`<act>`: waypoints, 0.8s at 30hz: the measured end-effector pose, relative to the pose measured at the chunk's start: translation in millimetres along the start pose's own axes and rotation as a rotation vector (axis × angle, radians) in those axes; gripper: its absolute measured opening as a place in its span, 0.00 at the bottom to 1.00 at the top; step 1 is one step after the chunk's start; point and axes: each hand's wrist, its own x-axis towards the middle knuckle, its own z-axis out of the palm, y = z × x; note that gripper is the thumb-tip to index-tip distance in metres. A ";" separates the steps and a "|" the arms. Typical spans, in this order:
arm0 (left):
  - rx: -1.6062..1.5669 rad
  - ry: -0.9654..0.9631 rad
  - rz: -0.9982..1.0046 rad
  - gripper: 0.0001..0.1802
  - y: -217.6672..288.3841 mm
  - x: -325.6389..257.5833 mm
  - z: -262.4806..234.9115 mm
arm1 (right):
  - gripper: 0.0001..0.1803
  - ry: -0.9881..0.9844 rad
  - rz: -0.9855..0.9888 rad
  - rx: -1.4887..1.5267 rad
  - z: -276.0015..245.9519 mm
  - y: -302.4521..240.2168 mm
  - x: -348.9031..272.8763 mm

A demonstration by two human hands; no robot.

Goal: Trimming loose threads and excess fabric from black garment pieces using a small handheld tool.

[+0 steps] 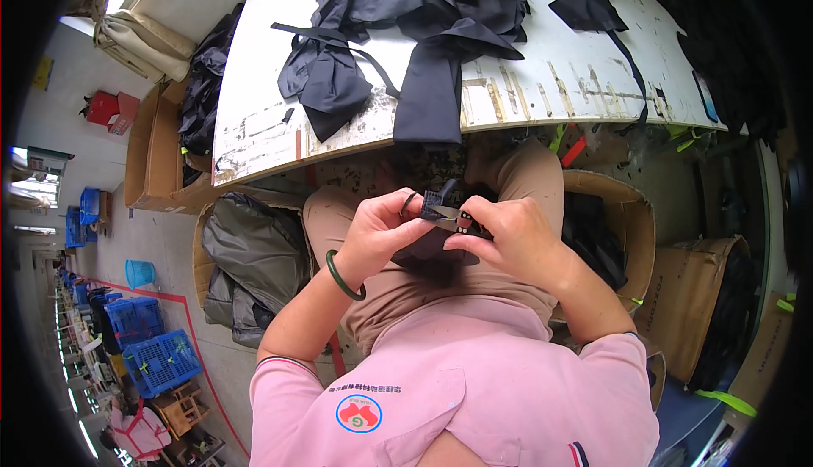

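Head cam, looking straight down: biggest thing up top is a scuffed white table (241, 120), with a messy heap of black cloth (415, 1) on it. Off to the left of the legs is a bundle of shiny grey fabric (254, 238) stuffed in a cardboard box (201, 255). Over the lap it gets fiddly: left hand (385, 226) has thumb and fingers pinched on a small black piece (433, 200), held up just short of the table edge, while the right hand (512, 234) is curled around little snips (464, 221), blades right at that piece. Looks like the trimming step to me, though I can't tell if they've bitten yet. Next move calls for a steady pinch, left thumb clear of the blades, and a small, careful squeeze.
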 end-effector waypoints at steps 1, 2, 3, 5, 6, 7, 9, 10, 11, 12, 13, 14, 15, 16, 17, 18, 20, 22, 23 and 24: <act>0.014 0.001 -0.002 0.04 0.6 -0.3 0.8 | 0.19 0.000 0.001 0.001 -0.3 0.0 0.1; 0.014 0.001 -0.003 0.04 -0.3 -0.3 0.7 | 0.19 -0.015 0.022 0.035 -0.6 0.3 0.0; 0.014 0.004 0.002 0.04 -1.5 -0.2 0.2 | 0.19 -0.030 0.043 0.069 -1.0 0.6 0.2; 0.015 0.006 0.006 0.03 -2.2 -0.6 0.1 | 0.20 -0.059 0.075 0.122 -1.0 3.1 0.6; 0.012 0.013 0.000 0.03 -2.5 -0.7 0.3 | 0.20 -0.087 0.106 0.174 -0.6 4.4 0.7; 0.008 0.019 -0.006 0.03 -2.7 -0.7 0.5 | 0.20 -0.087 0.108 0.175 0.2 5.3 0.6; 0.007 0.018 -0.006 0.03 -2.4 -0.6 1.8 | 0.21 -0.100 0.134 0.220 1.7 6.7 0.3; 0.006 0.017 -0.004 0.03 -2.5 -0.4 2.1 | 0.21 -0.100 0.136 0.221 2.1 6.7 0.3; 0.006 0.016 -0.006 0.03 -3.4 -0.2 2.0 | 0.21 -0.093 0.129 0.206 2.7 6.3 0.5; 0.023 0.007 -0.002 0.03 -3.3 -0.8 1.5 | 0.21 -0.088 0.120 0.190 2.8 4.8 1.3; 0.041 -0.002 0.002 0.03 -3.4 -1.3 1.1 | 0.21 -0.089 0.119 0.190 3.7 4.0 1.7; 0.041 -0.001 0.003 0.03 -3.8 -1.7 0.5 | 0.19 -0.068 0.093 0.177 5.2 3.5 1.9; 0.041 -0.001 -0.008 0.03 -5.7 -1.2 -0.3 | 0.18 -0.047 0.068 0.164 6.5 3.8 1.7; 0.040 -0.001 -0.018 0.03 -6.8 -0.9 -0.5 | 0.18 -0.047 0.069 0.164 6.9 3.4 1.8; 0.040 -0.001 -0.018 0.03 -6.9 -0.9 -0.2 | 0.18 -0.034 0.057 0.134 7.0 2.7 2.0; 0.036 0.003 -0.020 0.03 -7.2 -0.8 0.5 | 0.18 -0.020 0.046 0.103 7.0 2.5 1.7; 0.032 0.006 -0.023 0.03 -6.3 -0.7 2.1 | 0.19 -0.015 0.030 0.061 6.6 2.6 1.2; 0.075 -0.005 0.007 0.03 -4.1 -1.3 4.1 | 0.19 -0.010 0.013 0.020 6.7 2.4 0.4; 0.074 -0.006 0.006 0.03 -4.8 -1.5 3.6 | 0.19 -0.006 0.013 0.006 6.7 2.3 0.0; 0.092 0.000 0.005 0.04 -5.6 -2.3 2.5 | 0.19 -0.003 0.012 -0.007 6.7 2.0 -0.5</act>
